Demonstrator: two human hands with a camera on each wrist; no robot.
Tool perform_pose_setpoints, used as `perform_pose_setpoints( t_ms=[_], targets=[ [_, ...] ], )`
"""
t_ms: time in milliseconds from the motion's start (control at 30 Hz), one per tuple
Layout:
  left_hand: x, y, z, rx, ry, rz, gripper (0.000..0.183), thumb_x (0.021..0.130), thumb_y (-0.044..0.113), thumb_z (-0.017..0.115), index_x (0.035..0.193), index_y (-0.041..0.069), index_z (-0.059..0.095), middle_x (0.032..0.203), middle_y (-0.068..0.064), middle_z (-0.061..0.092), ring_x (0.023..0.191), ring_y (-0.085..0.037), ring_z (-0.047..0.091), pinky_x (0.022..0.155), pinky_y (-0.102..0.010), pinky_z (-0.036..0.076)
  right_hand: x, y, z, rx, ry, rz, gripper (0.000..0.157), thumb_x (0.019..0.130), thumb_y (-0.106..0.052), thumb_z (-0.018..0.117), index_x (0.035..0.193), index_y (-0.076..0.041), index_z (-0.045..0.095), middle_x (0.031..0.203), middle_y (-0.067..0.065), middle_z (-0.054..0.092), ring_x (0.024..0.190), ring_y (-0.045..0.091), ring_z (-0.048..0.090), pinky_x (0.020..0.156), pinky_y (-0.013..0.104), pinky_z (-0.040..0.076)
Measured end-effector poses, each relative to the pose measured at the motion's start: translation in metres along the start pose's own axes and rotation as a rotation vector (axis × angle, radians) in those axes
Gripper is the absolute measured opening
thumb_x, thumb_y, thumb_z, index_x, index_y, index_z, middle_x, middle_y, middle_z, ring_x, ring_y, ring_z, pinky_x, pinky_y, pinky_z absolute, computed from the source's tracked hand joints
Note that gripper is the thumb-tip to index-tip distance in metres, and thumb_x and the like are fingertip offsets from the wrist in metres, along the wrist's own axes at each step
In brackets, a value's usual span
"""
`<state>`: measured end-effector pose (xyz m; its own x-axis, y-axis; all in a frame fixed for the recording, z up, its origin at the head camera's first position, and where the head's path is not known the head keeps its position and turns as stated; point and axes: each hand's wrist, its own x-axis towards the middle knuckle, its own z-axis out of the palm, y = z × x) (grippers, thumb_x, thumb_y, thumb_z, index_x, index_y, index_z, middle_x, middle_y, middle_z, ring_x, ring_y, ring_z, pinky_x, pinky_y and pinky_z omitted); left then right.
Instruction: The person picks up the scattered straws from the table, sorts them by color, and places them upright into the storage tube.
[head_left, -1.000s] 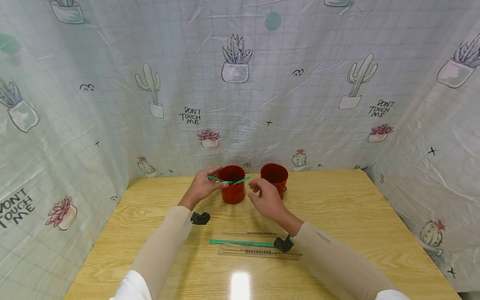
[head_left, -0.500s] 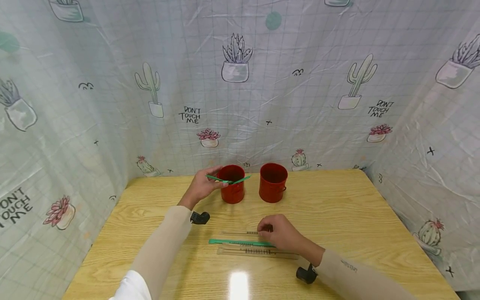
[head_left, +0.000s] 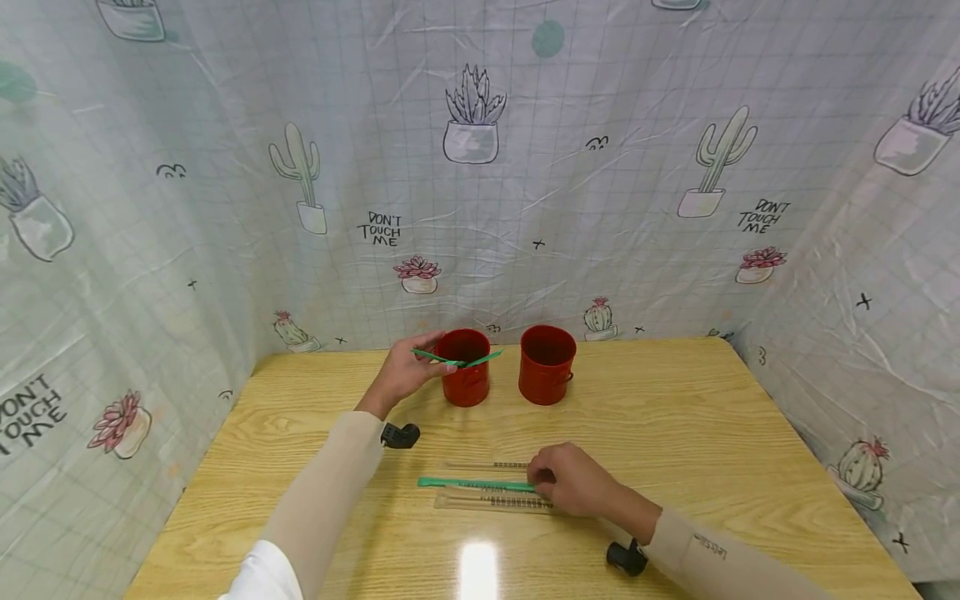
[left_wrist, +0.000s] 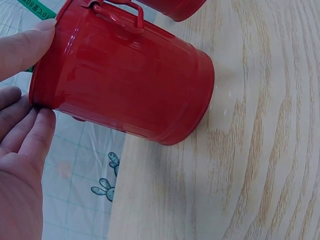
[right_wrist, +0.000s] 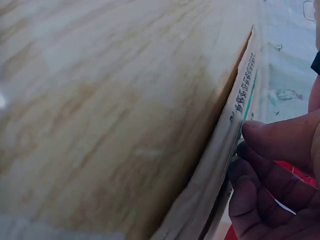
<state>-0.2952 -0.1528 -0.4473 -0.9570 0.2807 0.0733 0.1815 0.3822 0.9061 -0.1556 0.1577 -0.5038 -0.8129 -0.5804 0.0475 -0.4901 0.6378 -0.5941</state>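
Note:
In the head view, my left hand [head_left: 405, 372] holds the left small red bucket [head_left: 467, 390] at its rim, thumb on the near side. Across that bucket's mouth lies a bent green straw [head_left: 483, 360], passing by the thumb; print shows on the green straw [left_wrist: 37, 8] in the left wrist view. My right hand [head_left: 576, 481] is low over the table, where thumb and fingertips pinch the right end of another green straw [head_left: 480, 484]. Beside it lie several clear-wrapped straws [head_left: 491, 502] with dark print. My right palm and fingers hide their right ends.
A second red bucket [head_left: 546, 379] with a side handle stands right of the first. The wooden table [head_left: 667, 417] backs onto a hanging plastic sheet [head_left: 480, 208] printed with cacti. Similar sheeting hangs at both sides.
My right hand has come down from between the buckets to the straws, then slid slightly right and nearer, to the green one. The left hand and both buckets stay in place.

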Motion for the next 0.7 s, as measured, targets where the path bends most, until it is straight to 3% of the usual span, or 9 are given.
perform_pose_setpoints(
  t_ms=[400, 700],
  targets=[
    [0.001, -0.001, 0.001, 0.001, -0.006, 0.007, 0.07, 0.09, 0.015, 0.082, 0.154, 0.01, 0.052, 0.151, -0.013, 0.061, 0.141, -0.031, 0.057, 0.109, -0.046, 0.057, 0.0, 0.007, 0.005, 0.074, 0.013, 0.03, 0.013, 0.092, -0.002, 0.073, 0.094, -0.013, 0.079, 0.089, -0.005, 0.074, 0.078, -0.003, 0.058, 0.069, 0.018, 0.052],
    [0.0, 0.001, 0.001, 0.008, 0.001, 0.01, 0.071, 0.091, 0.016, 0.082, 0.154, 0.008, 0.051, 0.15, -0.014, 0.061, 0.14, -0.032, 0.058, 0.108, -0.047, 0.057, 0.008, -0.01, -0.005, -0.184, -0.198, -0.088, 0.025, 0.087, 0.007, 0.066, 0.085, -0.016, 0.075, 0.068, -0.013, 0.052, 0.062, 0.0, 0.041, 0.058, 0.017, 0.04]
  ],
)
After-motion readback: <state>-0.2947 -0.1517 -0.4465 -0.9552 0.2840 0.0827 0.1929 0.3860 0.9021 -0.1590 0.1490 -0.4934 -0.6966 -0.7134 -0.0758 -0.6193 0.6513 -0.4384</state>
